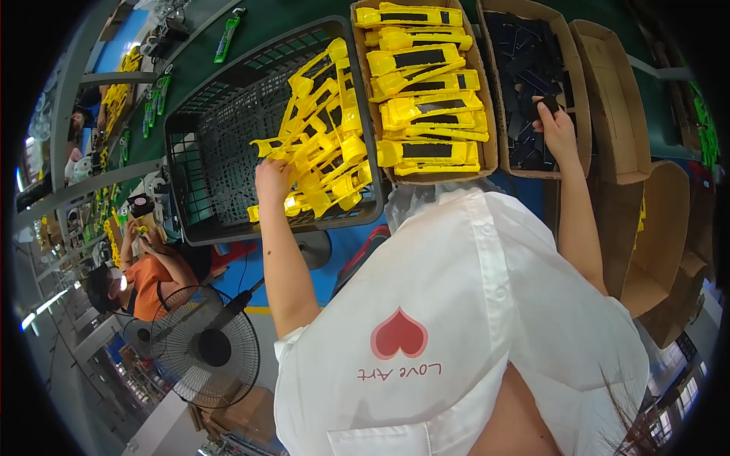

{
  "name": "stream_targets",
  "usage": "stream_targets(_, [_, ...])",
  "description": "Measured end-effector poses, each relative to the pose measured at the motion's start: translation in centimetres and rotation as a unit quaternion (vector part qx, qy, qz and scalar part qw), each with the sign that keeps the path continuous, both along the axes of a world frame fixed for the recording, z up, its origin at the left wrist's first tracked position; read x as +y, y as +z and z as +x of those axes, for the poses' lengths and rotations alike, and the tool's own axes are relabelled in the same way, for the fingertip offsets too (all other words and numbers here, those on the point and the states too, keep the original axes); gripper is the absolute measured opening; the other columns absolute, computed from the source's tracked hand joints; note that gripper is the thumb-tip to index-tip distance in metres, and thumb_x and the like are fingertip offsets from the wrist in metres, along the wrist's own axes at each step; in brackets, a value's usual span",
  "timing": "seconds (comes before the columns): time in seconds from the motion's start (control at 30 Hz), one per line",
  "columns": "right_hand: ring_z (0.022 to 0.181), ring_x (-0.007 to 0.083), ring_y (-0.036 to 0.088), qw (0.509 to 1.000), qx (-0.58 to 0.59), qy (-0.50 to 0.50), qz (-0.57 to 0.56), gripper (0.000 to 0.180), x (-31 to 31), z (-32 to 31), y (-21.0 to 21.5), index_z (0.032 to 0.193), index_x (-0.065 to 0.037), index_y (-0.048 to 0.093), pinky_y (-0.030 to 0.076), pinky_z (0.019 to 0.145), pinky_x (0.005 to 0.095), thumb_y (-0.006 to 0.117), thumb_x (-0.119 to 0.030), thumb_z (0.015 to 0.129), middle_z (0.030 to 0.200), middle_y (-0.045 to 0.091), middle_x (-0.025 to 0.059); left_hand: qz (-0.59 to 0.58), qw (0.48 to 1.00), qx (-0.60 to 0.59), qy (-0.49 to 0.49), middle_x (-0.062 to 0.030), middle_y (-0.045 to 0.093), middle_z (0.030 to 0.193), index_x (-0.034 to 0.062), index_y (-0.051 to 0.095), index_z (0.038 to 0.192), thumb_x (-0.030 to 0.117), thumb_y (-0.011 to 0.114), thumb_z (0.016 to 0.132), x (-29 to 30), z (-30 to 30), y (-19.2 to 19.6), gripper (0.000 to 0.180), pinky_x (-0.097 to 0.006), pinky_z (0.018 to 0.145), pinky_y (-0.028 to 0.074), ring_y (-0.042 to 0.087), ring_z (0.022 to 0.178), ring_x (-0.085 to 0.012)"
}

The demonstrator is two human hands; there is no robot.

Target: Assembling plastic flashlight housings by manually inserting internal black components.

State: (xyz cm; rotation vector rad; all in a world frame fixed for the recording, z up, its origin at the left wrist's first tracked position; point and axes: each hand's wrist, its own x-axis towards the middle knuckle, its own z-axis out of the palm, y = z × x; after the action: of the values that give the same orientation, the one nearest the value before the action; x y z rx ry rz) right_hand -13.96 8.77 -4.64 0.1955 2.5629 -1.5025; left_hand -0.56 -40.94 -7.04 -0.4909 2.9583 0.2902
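Note:
My left hand (272, 182) reaches into a black plastic crate (199, 186), its fingers closed at the edge of a yellow plastic part (266, 147). Around it, a loose heap of yellow parts (323, 148) fills the crate's right side, some showing black strips. Over a cardboard box (579, 99) of dark flat pieces (525, 64), my right hand (559, 131) pinches one small black piece (549, 105) between thumb and fingers. Between crate and box stands another cardboard box (487, 144), stacked with yellow parts (430, 110) that carry black strips.
Two more cardboard boxes, one narrow (616, 99) and one deeper (661, 235), stand at the right. A green-handled tool (226, 38) lies beyond the crate. At the lower left are a fan (209, 347) and a co-worker in an orange top (152, 285), handling something yellow.

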Motion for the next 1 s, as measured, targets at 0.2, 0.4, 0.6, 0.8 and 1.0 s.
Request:
stream_targets(0.2, [0.056, 0.006, 0.052, 0.999, -0.017, -0.049, -0.006, 0.025, 1.2, 1.0, 0.4, 0.096, -0.007, 0.059, 0.042, 0.053, 0.0194, 0.048, -0.026, 0.085, 0.068, 0.054, 0.0001, 0.515, 0.778, 0.274, 0.234, -0.0048, 0.054, 0.067, -0.0026, 0.054, 0.092, 0.018, 0.045, 0.088, 4.9, -0.7, 6.5, 0.023, -0.022, 0.049, 0.041, 0.052, 0.057, -0.0119])
stream_targets(0.4, [0.056, 0.0071, 0.054, 0.985, -0.046, -0.059, -0.154, 0.018, -0.2, 1.4, 2.1, 0.084, -0.004, 0.054, 0.043, 0.051, 0.0178, 0.055, -0.022, 0.082, 0.068, 0.057, 0.0024, 0.941, 0.298, -0.041, 0.154, -0.0055, 0.051, 0.063, 0.0033, 0.051, 0.094, 0.03, 0.04, 0.088, 15.1, -1.7, 8.5, 0.03, -0.021, 0.038, 0.035, 0.045, 0.048, -0.0149])
stream_targets(0.6, [0.056, 0.0054, 0.051, 0.962, -0.064, 0.005, -0.264, 0.017, -2.2, 2.3, 5.2, 0.083, -0.005, 0.057, 0.042, 0.055, 0.0157, 0.056, -0.022, 0.081, 0.063, 0.056, 0.0025, 0.949, 0.281, -0.124, 0.077, -0.0108, 0.059, 0.072, 0.0013, 0.053, 0.093, 0.03, 0.036, 0.09, 19.1, -2.6, 7.8, 0.034, -0.023, 0.034, 0.032, 0.045, 0.039, -0.017])
stream_targets(0.8, [0.051, 0.0064, 0.052, 0.953, -0.08, 0.091, -0.278, 0.014, -4.1, 3.7, 7.7, 0.088, -0.004, 0.055, 0.043, 0.049, 0.0165, 0.056, -0.015, 0.081, 0.062, 0.056, 0.0041, 0.927, 0.314, -0.166, 0.119, -0.0079, 0.059, 0.07, 0.0003, 0.051, 0.095, 0.036, 0.035, 0.09, 20.6, -3.4, 8.1, 0.04, -0.021, 0.031, 0.032, 0.042, 0.035, -0.0122])
stream_targets(1.0, [0.05, 0.0058, 0.049, 0.939, -0.121, 0.083, -0.313, 0.014, -5.1, 4.1, 8.3, 0.087, -0.005, 0.054, 0.042, 0.047, 0.0157, 0.049, -0.017, 0.086, 0.064, 0.054, 0.0032, 0.942, 0.239, -0.193, 0.138, -0.0068, 0.058, 0.069, 0.0002, 0.049, 0.103, 0.034, 0.038, 0.089, 21.0, -3.6, 8.0, 0.038, -0.02, 0.034, 0.036, 0.045, 0.039, -0.0122])
